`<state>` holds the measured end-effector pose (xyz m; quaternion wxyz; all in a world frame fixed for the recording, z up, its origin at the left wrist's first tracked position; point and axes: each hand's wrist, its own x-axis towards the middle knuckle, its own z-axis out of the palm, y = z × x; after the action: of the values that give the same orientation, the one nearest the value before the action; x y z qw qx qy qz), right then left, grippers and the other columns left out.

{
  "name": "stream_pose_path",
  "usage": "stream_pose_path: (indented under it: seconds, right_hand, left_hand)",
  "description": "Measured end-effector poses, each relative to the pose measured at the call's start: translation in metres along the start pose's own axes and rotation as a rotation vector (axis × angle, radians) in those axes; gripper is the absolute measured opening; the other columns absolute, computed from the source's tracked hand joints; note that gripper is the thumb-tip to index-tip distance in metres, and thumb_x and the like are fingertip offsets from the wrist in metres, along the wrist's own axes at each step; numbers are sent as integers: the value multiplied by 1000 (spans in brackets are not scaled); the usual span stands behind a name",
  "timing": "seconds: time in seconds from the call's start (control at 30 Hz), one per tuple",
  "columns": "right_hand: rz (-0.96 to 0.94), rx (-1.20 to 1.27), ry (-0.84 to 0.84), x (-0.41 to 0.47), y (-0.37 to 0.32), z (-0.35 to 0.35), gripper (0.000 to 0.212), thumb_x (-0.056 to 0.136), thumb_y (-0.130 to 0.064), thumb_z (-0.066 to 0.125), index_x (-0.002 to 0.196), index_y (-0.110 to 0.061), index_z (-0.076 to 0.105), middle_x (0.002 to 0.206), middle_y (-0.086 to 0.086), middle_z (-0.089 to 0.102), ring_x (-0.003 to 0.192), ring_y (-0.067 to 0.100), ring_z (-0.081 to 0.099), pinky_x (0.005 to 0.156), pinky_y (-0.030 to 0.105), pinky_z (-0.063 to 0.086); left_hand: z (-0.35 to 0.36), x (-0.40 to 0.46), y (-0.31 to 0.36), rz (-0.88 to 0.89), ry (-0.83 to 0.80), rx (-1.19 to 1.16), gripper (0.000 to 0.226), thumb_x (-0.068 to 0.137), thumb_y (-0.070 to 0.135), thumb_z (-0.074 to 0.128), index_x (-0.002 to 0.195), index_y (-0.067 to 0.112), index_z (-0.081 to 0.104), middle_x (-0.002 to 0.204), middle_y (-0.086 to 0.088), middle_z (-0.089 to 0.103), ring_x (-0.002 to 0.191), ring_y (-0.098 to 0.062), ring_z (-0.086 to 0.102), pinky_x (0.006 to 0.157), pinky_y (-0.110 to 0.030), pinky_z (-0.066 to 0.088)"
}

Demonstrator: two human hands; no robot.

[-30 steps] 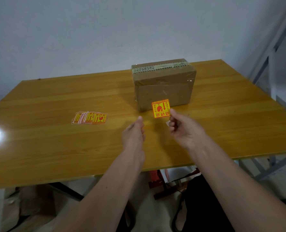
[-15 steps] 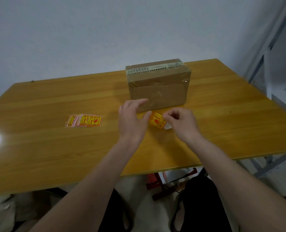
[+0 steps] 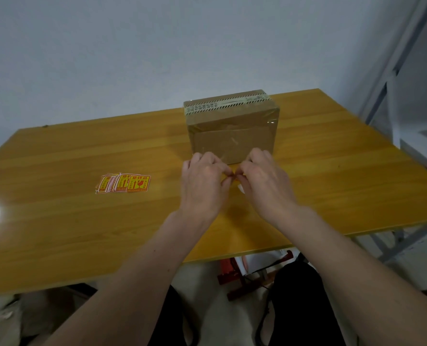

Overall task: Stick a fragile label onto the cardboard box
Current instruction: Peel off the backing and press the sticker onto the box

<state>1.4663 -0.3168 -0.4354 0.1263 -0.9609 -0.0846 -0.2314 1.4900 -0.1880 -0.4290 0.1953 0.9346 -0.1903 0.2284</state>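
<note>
Both hands, left (image 3: 203, 182) and right (image 3: 265, 182), meet fingertip to fingertip, curled, pinching the mostly hidden label (image 3: 240, 188) just near of the cardboard box (image 3: 232, 131); spare labels (image 3: 123, 183) lie left.

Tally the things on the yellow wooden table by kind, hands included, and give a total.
Brown taped cardboard box: 1
Fanned pile of red-and-yellow fragile labels: 1 pile; the labels overlap too much to count
Label being worked between the fingertips: 1, mostly hidden, only a white edge shows
Bare hands: 2, left hand and right hand
Total: 5
</note>
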Motion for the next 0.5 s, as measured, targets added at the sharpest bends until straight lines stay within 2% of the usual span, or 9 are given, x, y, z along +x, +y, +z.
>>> stream_pose_path:
  seconds: [0.07, 0.1, 0.13, 0.17, 0.23, 0.27, 0.37, 0.43, 0.5]
  right_hand:
    - [73, 108, 17, -1, -3, -3, 25, 92, -14, 55, 115, -11, 63, 100, 7, 50, 96, 24, 49, 59, 33, 40]
    - [123, 175, 34, -1, -4, -5, 37, 92, -15, 53, 130, -16, 52, 106, 5, 47, 97, 21, 48, 64, 32, 42]
    - [184, 250, 55, -1, -6, -7, 48, 93, -16, 52, 139, -21, 41, 109, 3, 45, 96, 17, 47, 68, 31, 43]
    - [251, 332, 76, 0, -5, -9, 53, 93, -16, 52, 142, -24, 35, 110, 0, 44, 94, 13, 46, 70, 28, 44]
    - [410, 521, 113, 3, -1, -8, 46, 91, -14, 54, 136, -22, 44, 111, 0, 48, 91, 11, 49, 74, 26, 44]
    - [493, 613, 110, 4, 2, -6, 38, 91, -14, 56, 128, -20, 52, 112, 3, 52, 91, 12, 52, 77, 27, 46]
    - [643, 838, 23, 3, 8, -3, 17, 90, -19, 59, 106, -15, 65, 102, 4, 63, 92, 15, 58, 76, 25, 49]
    - [652, 934, -21, 2, 6, -2, 13, 89, -22, 60, 95, -14, 68, 93, 2, 66, 85, 10, 58, 70, 20, 46]
    - [645, 965, -11, 3, 6, 1, 13, 88, -23, 62, 90, -12, 70, 90, 4, 68, 81, 10, 59, 68, 19, 46]
  left_hand:
    - [0, -1, 0, -65, -32, -18, 9, 83, 29, 66, 88, 25, 72, 96, 4, 61, 98, -17, 50, 81, -27, 29]
    - [-1, -1, 1, -132, -57, -51, 6, 83, 28, 66, 85, 26, 72, 96, 5, 61, 98, -16, 50, 83, -28, 34]
    - [-1, -1, 0, -227, -88, -146, 5, 83, 27, 67, 81, 26, 71, 93, 6, 61, 96, -15, 52, 83, -29, 39]
    - [-3, -1, 0, -368, -124, -342, 7, 83, 25, 68, 77, 25, 71, 89, 7, 63, 93, -14, 55, 80, -27, 43]
    - [-7, -2, 0, -659, -195, -839, 5, 82, 23, 69, 78, 20, 71, 83, 8, 66, 90, -10, 58, 75, -21, 43]
    - [-8, -3, -1, -746, -224, -967, 6, 82, 25, 69, 82, 19, 72, 86, 8, 67, 93, -8, 57, 79, -21, 42]
    - [-3, -6, -5, -871, -249, -1115, 8, 81, 28, 69, 87, 22, 69, 82, 9, 64, 94, -8, 53, 91, -29, 41]
    - [-1, -6, -6, -922, -228, -1162, 6, 81, 27, 70, 86, 23, 69, 76, 8, 63, 91, -7, 50, 92, -29, 41]
    - [2, -5, -6, -939, -223, -1168, 7, 80, 28, 71, 85, 24, 69, 84, 4, 68, 91, -8, 50, 92, -30, 42]
